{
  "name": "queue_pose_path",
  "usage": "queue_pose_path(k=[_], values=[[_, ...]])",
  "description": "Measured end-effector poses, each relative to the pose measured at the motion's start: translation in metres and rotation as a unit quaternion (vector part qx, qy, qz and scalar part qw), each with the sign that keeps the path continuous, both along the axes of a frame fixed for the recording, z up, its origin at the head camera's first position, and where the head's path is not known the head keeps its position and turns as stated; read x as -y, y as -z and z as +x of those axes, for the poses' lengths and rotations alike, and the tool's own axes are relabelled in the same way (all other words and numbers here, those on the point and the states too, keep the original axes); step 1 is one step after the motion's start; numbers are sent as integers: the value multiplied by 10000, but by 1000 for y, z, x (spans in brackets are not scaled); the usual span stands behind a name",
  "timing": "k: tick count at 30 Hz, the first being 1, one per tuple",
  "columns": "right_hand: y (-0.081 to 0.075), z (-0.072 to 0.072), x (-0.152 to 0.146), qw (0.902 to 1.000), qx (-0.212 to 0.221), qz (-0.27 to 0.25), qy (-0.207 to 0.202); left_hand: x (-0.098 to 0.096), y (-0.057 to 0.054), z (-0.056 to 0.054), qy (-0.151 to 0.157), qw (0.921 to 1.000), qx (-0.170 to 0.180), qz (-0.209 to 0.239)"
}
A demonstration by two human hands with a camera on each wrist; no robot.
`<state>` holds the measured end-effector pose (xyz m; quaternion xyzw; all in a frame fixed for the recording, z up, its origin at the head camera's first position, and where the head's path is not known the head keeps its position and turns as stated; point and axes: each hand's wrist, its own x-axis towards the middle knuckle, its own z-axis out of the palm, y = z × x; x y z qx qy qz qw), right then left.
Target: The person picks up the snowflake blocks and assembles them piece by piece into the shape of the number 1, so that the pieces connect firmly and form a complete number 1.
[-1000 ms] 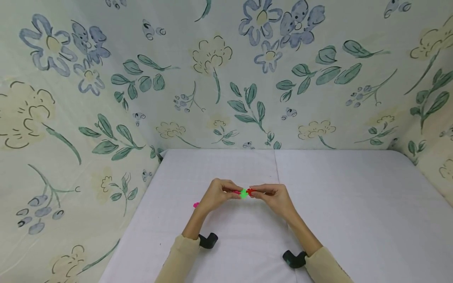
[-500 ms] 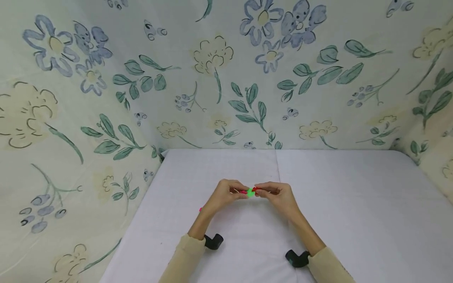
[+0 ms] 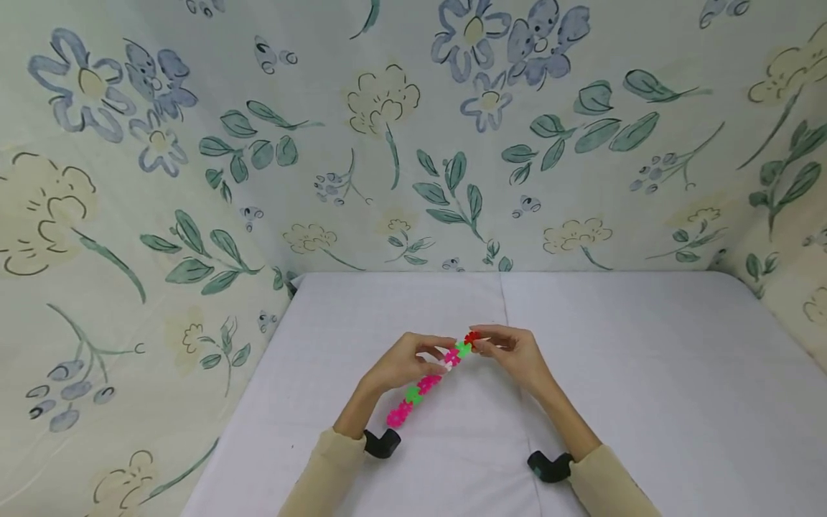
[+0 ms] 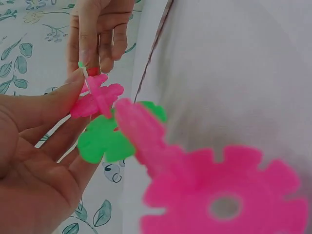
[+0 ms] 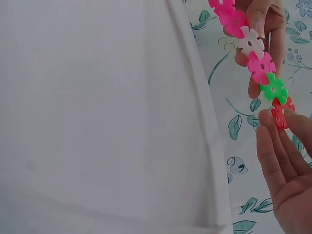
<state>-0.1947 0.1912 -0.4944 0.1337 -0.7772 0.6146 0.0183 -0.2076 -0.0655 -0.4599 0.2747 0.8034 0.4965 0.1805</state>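
Note:
A chain of interlocking flower-shaped plastic discs runs diagonally between the hands, raised off the table. In the head view it goes from a pink disc (image 3: 395, 418) at the lower end, past a green disc (image 3: 414, 395), to a red disc (image 3: 472, 337) at the top. My left hand (image 3: 403, 360) pinches the chain near its white disc (image 5: 251, 43). At the upper end, my right hand (image 3: 517, 353) pinches the red disc, joined to another green disc (image 5: 274, 89). Close to the left wrist camera, the pink end looms large and blurred.
A white cloth (image 3: 646, 388) covers the table, with a crease down its middle. Floral fabric (image 3: 388, 143) hangs behind and at the sides. Black camera mounts (image 3: 382, 443) sit at both wrists, the lower chain end being just above the left one.
The chain has swung into view from behind the left hand and forearm and now slants between the hands. My right hand has risen slightly, still holding the red disc.

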Motion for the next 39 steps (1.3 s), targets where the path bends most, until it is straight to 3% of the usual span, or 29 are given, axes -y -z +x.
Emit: queue_pose_path(k=[8, 13, 16, 20, 29, 35, 39], values=[[2, 16, 17, 9995, 111, -197, 221, -10, 7, 1, -535, 9983, 47, 240], [2, 30, 33, 9995, 228, -214, -104, -16, 11, 3, -1104, 9931, -42, 380], [2, 33, 40, 9999, 32, -8, -129, -20, 10, 4, -1318, 9901, -159, 452], [2, 34, 45, 9995, -147, 214, 189, -25, 8, 6, -1477, 9877, -167, 477], [3, 31, 49, 9988, -360, 5, 329, -24, 10, 7, -1505, 9878, -150, 366], [4, 29, 47, 9991, -101, -349, 206, -19, 8, 4, -1122, 9908, -116, 746], [4, 27, 43, 9976, 159, -677, 63, -17, 7, 2, -1047, 9910, -40, 833]])
